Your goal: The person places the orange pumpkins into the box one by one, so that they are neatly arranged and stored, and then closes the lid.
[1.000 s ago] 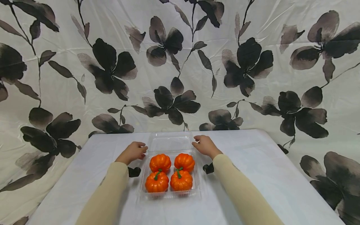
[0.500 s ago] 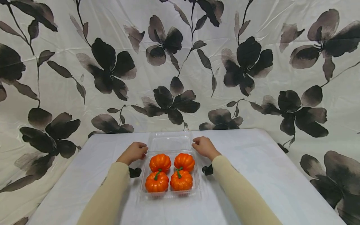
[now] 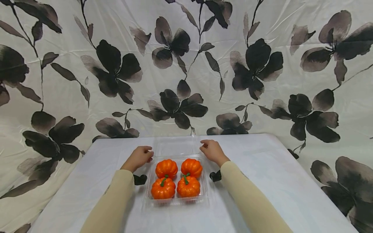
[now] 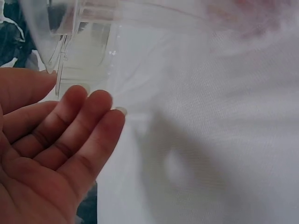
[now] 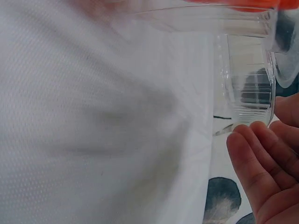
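Observation:
A clear plastic clamshell container (image 3: 178, 202) lies in the middle of the table with its hinged lid (image 3: 176, 147) swung back on the far side. Several orange miniature pumpkins (image 3: 166, 169) with green stems sit in its base. My left hand (image 3: 138, 158) pinches the lid's left edge; the left wrist view shows the thumb (image 4: 29, 87) on one side of it and curled fingers on the other. Opposite, my right hand (image 3: 214, 152) pinches the right edge, with fingertips (image 5: 240, 133) right at the clear plastic rim (image 5: 273, 91) in the right wrist view.
A white cloth covers the table (image 3: 256, 181). Behind it hangs a pale curtain (image 3: 215, 97) with dark flowers, close to the table's far edge. Dark wrist cameras (image 3: 140, 179) sit under both beige sleeves (image 3: 253, 194).
The lid looks slightly more raised at its far edge and fainter than before. Both hands stay at its sides with only tiny shifts. The pumpkins stay in place.

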### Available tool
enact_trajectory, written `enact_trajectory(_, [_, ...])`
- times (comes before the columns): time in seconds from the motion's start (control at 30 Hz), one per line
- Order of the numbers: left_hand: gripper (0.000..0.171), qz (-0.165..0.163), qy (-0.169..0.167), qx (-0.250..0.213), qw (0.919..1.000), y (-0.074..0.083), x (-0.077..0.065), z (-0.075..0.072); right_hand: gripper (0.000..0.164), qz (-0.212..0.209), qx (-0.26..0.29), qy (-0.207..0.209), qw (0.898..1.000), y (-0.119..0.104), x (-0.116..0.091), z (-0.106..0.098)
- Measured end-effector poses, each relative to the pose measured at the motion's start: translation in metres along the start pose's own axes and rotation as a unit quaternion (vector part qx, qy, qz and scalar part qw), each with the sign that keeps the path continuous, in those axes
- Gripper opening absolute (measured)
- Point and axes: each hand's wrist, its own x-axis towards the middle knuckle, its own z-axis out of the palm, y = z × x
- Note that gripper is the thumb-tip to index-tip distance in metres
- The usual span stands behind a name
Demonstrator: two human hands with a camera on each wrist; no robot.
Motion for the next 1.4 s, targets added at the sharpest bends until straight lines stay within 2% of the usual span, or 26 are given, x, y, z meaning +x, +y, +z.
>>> enact_trajectory(0.17, [0.051, 0.017, 0.024, -0.013, 0.9995, 0.0, -0.002, 0.0, 0.042, 0.003, 0.022, 0.015, 1.0, 0.0, 0.0, -0.003])
enact_trajectory(0.5, [0.054, 0.038, 0.046, -0.028, 0.9978, 0.003, -0.01, -0.002, 0.053, 0.012, 0.119, 0.024, 0.993, -0.002, -0.003, -0.011])
enact_trajectory(0.8, [0.047, 0.054, 0.064, -0.046, 0.9954, 0.005, -0.017, -0.003, 0.045, 0.032, 0.168, 0.025, 0.985, -0.004, -0.007, -0.014])
enact_trajectory(0.93, [0.042, 0.055, 0.068, -0.075, 0.9934, 0.006, -0.02, -0.004, 0.039, 0.031, 0.192, 0.036, 0.98, -0.006, -0.008, -0.014])
enact_trajectory(1.03, [0.038, 0.053, 0.064, -0.095, 0.992, 0.008, -0.021, -0.005, 0.037, 0.028, 0.2, 0.038, 0.979, -0.007, -0.01, -0.016])
enact_trajectory(1.2, [0.032, 0.042, 0.062, -0.101, 0.992, 0.009, -0.024, -0.004, 0.03, 0.026, 0.197, 0.036, 0.979, -0.008, -0.015, -0.018])
enact_trajectory(1.4, [0.026, 0.06, 0.074, -0.086, 0.9917, 0.01, -0.03, -0.002, 0.027, 0.003, 0.187, 0.044, 0.981, -0.008, -0.023, -0.023])
